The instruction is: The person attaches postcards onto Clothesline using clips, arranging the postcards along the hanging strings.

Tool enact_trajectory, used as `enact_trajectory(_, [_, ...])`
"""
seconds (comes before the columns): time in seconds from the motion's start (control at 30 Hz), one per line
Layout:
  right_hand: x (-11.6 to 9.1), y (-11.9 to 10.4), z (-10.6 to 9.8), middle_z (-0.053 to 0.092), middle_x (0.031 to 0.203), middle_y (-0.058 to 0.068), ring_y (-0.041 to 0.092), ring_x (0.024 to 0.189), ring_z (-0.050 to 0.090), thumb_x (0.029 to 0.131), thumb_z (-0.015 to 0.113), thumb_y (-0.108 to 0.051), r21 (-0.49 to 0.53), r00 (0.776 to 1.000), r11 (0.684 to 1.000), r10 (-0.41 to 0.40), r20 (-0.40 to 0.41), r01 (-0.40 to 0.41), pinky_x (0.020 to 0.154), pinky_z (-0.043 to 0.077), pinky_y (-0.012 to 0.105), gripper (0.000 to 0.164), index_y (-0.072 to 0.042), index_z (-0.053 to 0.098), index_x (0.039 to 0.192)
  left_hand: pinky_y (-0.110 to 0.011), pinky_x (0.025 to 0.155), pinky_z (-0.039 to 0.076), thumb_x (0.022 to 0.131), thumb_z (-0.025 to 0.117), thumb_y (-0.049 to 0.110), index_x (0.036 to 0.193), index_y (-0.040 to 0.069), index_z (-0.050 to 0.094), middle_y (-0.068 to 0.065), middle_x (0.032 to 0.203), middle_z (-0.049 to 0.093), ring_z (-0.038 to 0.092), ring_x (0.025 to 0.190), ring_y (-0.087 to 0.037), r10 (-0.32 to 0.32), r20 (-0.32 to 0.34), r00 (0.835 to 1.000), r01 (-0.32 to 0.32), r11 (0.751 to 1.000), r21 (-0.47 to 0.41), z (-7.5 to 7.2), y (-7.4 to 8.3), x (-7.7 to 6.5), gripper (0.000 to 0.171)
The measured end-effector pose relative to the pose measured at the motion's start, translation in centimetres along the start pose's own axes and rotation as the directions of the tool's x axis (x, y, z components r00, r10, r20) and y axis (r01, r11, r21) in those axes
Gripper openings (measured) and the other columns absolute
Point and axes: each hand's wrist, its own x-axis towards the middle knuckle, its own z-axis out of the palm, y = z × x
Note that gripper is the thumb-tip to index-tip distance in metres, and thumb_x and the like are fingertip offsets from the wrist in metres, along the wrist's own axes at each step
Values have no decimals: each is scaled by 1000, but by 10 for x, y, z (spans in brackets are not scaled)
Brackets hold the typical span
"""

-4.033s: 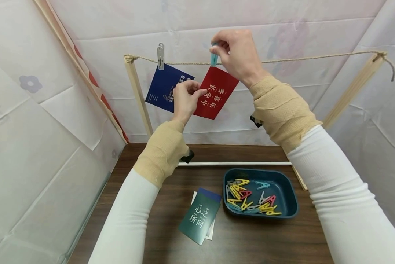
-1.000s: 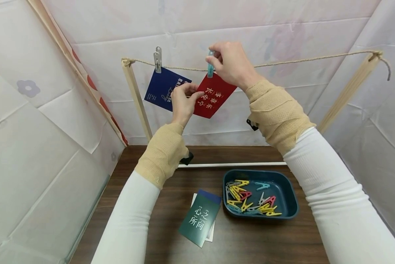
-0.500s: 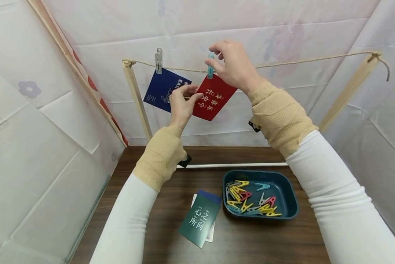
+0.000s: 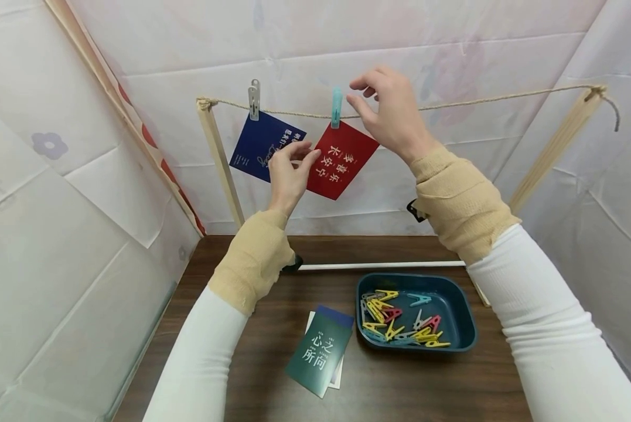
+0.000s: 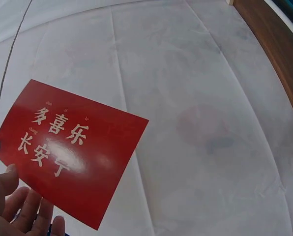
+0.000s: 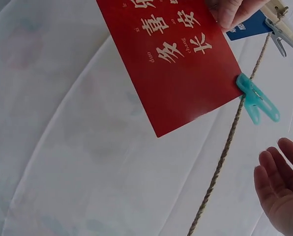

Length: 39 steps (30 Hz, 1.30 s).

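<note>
A red card [image 4: 344, 161] with white characters hangs tilted from the rope [image 4: 484, 101]. A light-blue clothespin [image 4: 336, 108] clips its upper corner to the rope. My left hand [image 4: 290, 176] is at the card's left edge, thumb and fingers spread apart, the thumb tip at the edge; whether it touches is hard to tell. My right hand [image 4: 391, 111] stands right of the clothespin, fingers loosely bent and holding nothing; the right wrist view shows a gap between it and the clothespin [image 6: 257, 98]. A blue card [image 4: 262, 145] hangs at left from a grey clothespin [image 4: 254, 101], partly behind my left hand.
A dark blue tray [image 4: 460, 319] holds yellow, red, grey and blue clothespins. Left of it, a green card [image 4: 317, 354] lies atop other cards on the brown wooden table [image 4: 410, 387]. Wooden posts [image 4: 558, 146] hold up the rope; a white bar [image 4: 378, 265] runs low behind the tray.
My right hand has let go of the light-blue clothespin and moved right. My left hand's thumb has drawn back toward the red card's edge. The red card stays hanging from the clothespin.
</note>
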Motion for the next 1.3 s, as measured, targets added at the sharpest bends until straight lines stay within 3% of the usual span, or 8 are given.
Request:
enact_trajectory(0.47, [-27, 8, 4, 61, 82, 9, 17, 77, 54, 88, 53, -12, 55, 978, 995, -68, -196, 80, 71, 40, 29, 17, 0, 65, 88, -29, 83, 39, 87, 58, 23, 111, 4, 60, -7, 100, 61, 52, 94, -16, 101, -26, 995, -96, 983, 154, -3, -9, -15, 31])
enact_trajectory(0.67, [-43, 11, 7, 60, 77, 9, 17, 73, 53, 87, 55, -11, 57, 955, 990, -109, -277, 129, 65, 39, 30, 15, 0, 66, 86, -35, 79, 41, 86, 59, 20, 109, 1, 59, -11, 99, 59, 53, 91, -21, 160, -53, 986, -151, 977, 149, -9, -16, -24, 29])
enact_trajectory(1.3, [-98, 7, 9, 62, 81, 12, 20, 72, 53, 83, 61, -9, 52, 950, 983, -157, -269, 177, 64, 45, 32, 14, 1, 65, 92, -38, 68, 44, 86, 60, 16, 101, -1, 60, -11, 88, 61, 55, 79, -23, 215, -94, 972, -201, 969, 142, -20, -33, -63, 24])
